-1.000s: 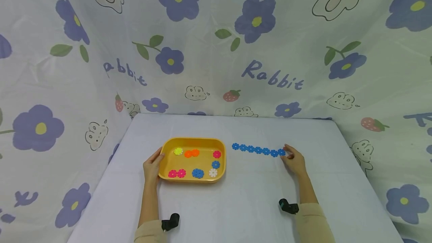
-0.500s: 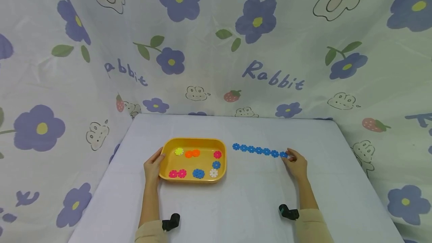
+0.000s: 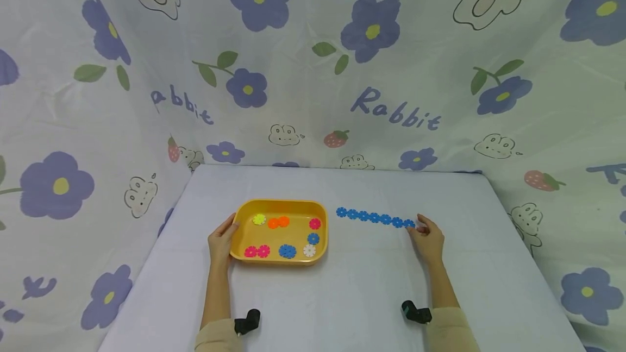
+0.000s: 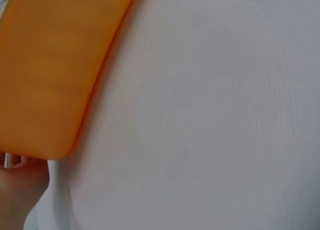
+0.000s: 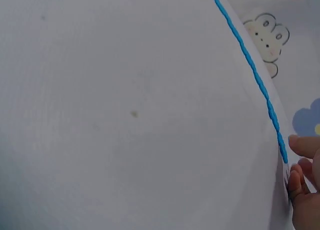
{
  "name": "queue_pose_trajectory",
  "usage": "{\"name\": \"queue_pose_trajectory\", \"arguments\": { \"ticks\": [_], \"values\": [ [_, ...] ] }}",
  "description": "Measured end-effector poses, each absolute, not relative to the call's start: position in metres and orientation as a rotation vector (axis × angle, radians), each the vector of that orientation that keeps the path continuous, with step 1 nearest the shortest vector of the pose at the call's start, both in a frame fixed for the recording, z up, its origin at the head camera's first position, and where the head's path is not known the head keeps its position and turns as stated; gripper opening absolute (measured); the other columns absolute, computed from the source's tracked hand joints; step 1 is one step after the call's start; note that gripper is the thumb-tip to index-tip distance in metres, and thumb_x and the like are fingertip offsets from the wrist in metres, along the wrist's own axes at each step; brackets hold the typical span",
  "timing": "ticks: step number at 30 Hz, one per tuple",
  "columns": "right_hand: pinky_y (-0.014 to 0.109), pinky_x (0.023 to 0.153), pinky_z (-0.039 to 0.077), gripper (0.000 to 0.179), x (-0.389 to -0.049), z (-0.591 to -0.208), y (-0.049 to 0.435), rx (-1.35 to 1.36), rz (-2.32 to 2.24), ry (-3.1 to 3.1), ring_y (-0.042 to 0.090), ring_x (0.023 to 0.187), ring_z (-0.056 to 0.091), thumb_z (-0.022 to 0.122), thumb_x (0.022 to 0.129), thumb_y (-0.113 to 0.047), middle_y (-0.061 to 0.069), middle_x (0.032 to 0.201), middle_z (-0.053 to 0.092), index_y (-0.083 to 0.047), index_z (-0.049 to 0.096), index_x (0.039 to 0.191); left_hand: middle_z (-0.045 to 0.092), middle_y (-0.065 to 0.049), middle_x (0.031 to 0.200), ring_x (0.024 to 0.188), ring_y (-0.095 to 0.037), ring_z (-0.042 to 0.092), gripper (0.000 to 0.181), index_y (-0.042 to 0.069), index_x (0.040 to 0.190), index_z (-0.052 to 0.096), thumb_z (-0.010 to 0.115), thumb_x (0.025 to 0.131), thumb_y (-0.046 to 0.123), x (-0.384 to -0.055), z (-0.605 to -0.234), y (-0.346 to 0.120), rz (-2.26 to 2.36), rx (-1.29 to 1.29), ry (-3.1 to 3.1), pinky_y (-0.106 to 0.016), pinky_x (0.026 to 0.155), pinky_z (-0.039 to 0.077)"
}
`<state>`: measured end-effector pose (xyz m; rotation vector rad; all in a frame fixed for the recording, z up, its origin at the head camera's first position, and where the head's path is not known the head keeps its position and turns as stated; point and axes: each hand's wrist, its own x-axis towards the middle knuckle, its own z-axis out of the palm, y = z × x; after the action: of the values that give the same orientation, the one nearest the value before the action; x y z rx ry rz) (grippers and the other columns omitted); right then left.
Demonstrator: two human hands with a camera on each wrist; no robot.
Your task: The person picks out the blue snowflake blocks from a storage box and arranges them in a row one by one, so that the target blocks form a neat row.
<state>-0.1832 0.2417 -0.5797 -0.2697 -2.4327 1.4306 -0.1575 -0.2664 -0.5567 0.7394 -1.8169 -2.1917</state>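
My left hand (image 3: 221, 239) grips the left side of a yellow plastic tray (image 3: 289, 208), thumb at the rim. Inside lie loose snowflake building discs in pink, orange, blue, white and yellow. In the left wrist view the tray's orange-looking outer wall (image 4: 47, 74) hides most of the fingers. To the right of the tray, a straight chain of blue snowflake discs (image 3: 374, 218) lies flat on the table. My right hand (image 3: 428, 240) is at the chain's right end, thumb and forefinger spread around it. The right wrist view shows the chain (image 5: 255, 72) edge-on, its end near the fingertips.
A white cloth (image 3: 362, 287) covers the table under the tray and chain. Behind it hangs a printed curtain (image 3: 303, 86) with flowers and rabbits. A small black camera (image 3: 417, 313) sits at the right wrist, another black camera (image 3: 247, 322) at the left.
My right hand has drawn slightly back toward me, and its forefinger has come away from the last blue disc. The chain has barely shifted. My left hand and the tray stay in place.
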Motion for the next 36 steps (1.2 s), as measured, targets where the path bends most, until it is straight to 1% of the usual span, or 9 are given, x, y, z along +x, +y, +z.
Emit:
{"name": "queue_pose_trajectory", "arguments": {
  "ticks": [2,5,8,12,15,19,22,28,36],
  "values": [
    [0.001,0.065,0.038,0.045,-0.181,-0.578,0.237,-0.259,1.438,-2.394,0.023,0.086,0.054,0.069,0.080,0.001,0.027,0.114,0.058,0.007,0.057,0.123,0.055,-0.004,0.133,0.117,-0.007,0.053,0.044,0.003,0.132,0.053,0.063,0.091,0.016,-0.157,-0.557,-0.266,-2.192,0.740,-1.818,-0.015,0.093,0.045],
    [0.001,0.068,0.039,0.043,-0.181,-0.574,0.228,-0.204,1.480,-2.362,0.028,0.090,0.055,0.070,0.080,0.003,0.027,0.110,0.059,0.007,0.058,0.121,0.062,0.006,0.124,0.114,-0.005,0.054,0.045,0.003,0.132,0.053,0.064,0.090,0.016,-0.157,-0.557,-0.266,-2.196,0.736,-1.804,-0.016,0.094,0.045],
    [0.003,0.069,0.043,0.041,-0.181,-0.569,0.219,-0.088,1.569,-2.363,0.022,0.088,0.059,0.070,0.081,0.002,0.028,0.106,0.060,0.009,0.058,0.119,0.066,0.019,0.108,0.107,-0.001,0.056,0.045,0.003,0.132,0.053,0.065,0.090,0.015,-0.157,-0.557,-0.266,-2.205,0.733,-1.785,-0.018,0.095,0.045],
    [0.009,0.073,0.050,0.041,-0.182,-0.561,0.204,0.097,1.768,-2.375,0.012,0.089,0.061,0.069,0.084,-0.002,0.032,0.109,0.059,0.011,0.056,0.120,0.065,0.025,0.093,0.101,0.004,0.057,0.046,0.003,0.132,0.053,0.065,0.089,0.015,-0.157,-0.557,-0.266,-2.216,0.733,-1.766,-0.017,0.095,0.045],
    [0.011,0.077,0.051,0.043,-0.181,-0.551,0.188,0.204,1.878,-2.384,0.019,0.095,0.062,0.069,0.085,-0.006,0.033,0.113,0.057,0.011,0.055,0.121,0.065,0.025,0.093,0.100,0.004,0.057,0.045,0.002,0.131,0.054,0.065,0.089,0.015,-0.157,-0.557,-0.266,-2.213,0.732,-1.763,-0.016,0.093,0.046],
    [0.015,0.080,0.053,0.040,-0.173,-0.522,0.158,0.274,1.945,-2.441,0.038,0.103,0.059,0.068,0.085,-0.004,0.032,0.116,0.058,0.010,0.056,0.121,0.065,0.024,0.093,0.101,0.003,0.057,0.044,0.002,0.131,0.054,0.064,0.090,0.013,-0.157,-0.558,-0.266,-2.203,0.722,-1.770,-0.014,0.091,0.046],
    [0.021,0.083,0.054,0.038,-0.166,-0.499,0.134,0.319,1.961,-2.508,0.042,0.106,0.057,0.066,0.086,-0.003,0.030,0.117,0.059,0.008,0.057,0.121,0.065,0.024,0.093,0.102,0.003,0.057,0.044,0.001,0.131,0.053,0.064,0.090,0.013,-0.157,-0.558,-0.266,-2.202,0.723,-1.762,-0.013,0.090,0.047],
    [0.028,0.086,0.054,0.039,-0.163,-0.482,0.090,0.450,2.025,-2.540,0.039,0.105,0.059,0.066,0.086,-0.001,0.028,0.116,0.059,0.008,0.055,0.123,0.066,0.025,0.094,0.104,0.001,0.056,0.044,0.001,0.130,0.054,0.064,0.089,0.013,-0.158,-0.558,-0.267,-2.191,0.737,-1.772,-0.012,0.089,0.046],
    [0.024,0.082,0.055,0.038,-0.166,-0.481,0.038,0.662,2.063,-2.551,0.039,0.097,0.062,0.065,0.084,0.005,0.030,0.112,0.060,0.011,0.055,0.120,0.066,0.016,0.112,0.112,-0.004,0.054,0.044,0.003,0.131,0.054,0.064,0.090,0.014,-0.158,-0.557,-0.267,-2.179,0.743,-1.802,-0.013,0.092,0.045]
  ]
}}
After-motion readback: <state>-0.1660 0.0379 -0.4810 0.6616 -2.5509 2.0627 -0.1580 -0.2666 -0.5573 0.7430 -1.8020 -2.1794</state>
